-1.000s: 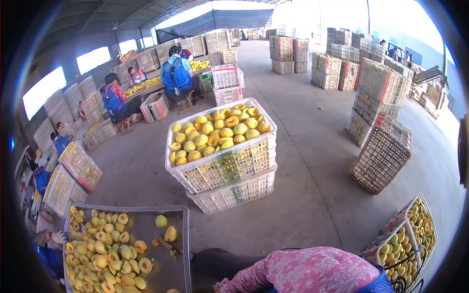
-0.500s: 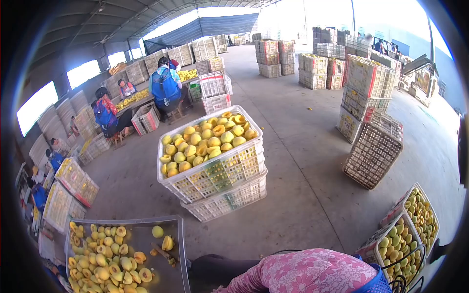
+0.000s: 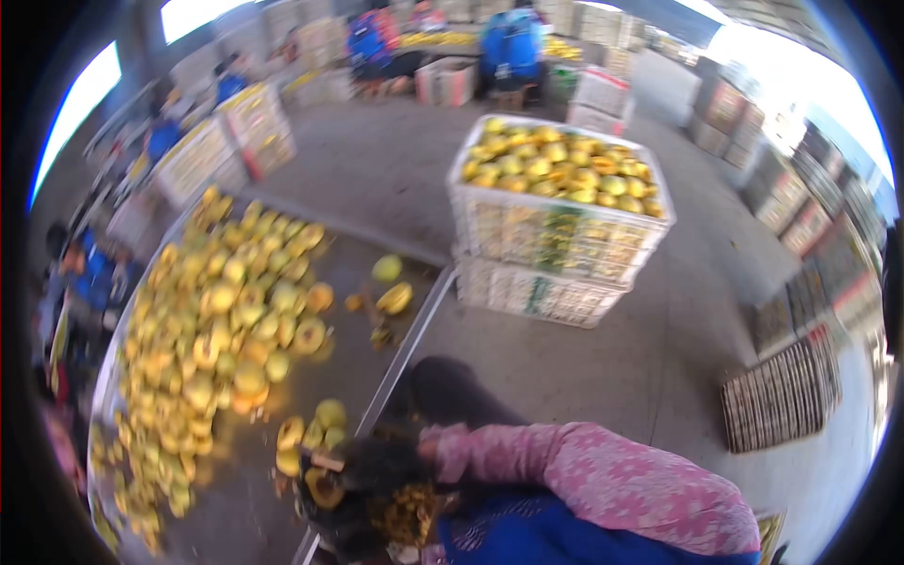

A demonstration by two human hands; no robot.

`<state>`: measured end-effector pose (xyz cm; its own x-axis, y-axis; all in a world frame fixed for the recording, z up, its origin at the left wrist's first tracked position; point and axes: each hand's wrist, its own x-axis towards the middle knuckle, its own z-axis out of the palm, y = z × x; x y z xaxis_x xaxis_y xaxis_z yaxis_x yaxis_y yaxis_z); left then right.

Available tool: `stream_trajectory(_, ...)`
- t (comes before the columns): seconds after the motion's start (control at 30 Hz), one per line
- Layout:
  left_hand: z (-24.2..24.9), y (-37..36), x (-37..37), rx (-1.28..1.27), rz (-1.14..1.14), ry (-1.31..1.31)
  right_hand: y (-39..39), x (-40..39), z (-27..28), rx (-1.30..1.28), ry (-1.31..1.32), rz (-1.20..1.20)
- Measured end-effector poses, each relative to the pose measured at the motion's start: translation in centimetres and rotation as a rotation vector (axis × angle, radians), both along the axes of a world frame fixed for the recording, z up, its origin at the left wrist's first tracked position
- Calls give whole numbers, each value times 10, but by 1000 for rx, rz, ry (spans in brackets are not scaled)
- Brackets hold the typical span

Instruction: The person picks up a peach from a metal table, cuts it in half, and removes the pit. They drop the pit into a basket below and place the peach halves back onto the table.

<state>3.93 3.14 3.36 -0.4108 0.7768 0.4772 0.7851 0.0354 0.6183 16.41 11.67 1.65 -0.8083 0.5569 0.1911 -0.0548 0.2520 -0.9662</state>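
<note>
Cut fruit halves [image 3: 221, 298] heap widely across the metal-rimmed table [image 3: 407, 347], with one seemingly uncut green fruit [image 3: 387, 268] near its far right corner, while blurred gloved hands [image 3: 363, 485] meet at its near edge beside an open half [image 3: 325, 489], their grip impossible to tell.

Head camera: the only view, worn on a person's head, looking forward and steeply down through a very wide lens that bends straight edges inside a dark round border.
Fruit halves [image 3: 221, 297]: close below the lens, at left, seen from above.
Pink sleeve [image 3: 631, 471]: very near, reaching in from lower right.
White crates [image 3: 556, 235]: a little farther out, above centre, seen from above and one side.
Blue backpack [image 3: 510, 47]: far off, at the top edge.
Sharpness: blurred across much of the view.
</note>
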Motion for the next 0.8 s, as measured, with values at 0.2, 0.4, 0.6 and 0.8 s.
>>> stream_trajectory(0.2,36,0,-23,-48,45,118,0,10,22,985,-147,141)
stream_trajectory(0.4,27,-8,-22,75,-143,-577,-12,3,33,466,-68,227)
stream_trajectory(0.6,7,-11,-28,281,-358,-1311,-22,-2,67,422,-320,244)
stream_trajectory(0.8,16,-7,-20,437,-363,-1642,-26,-9,49,845,-53,-18)
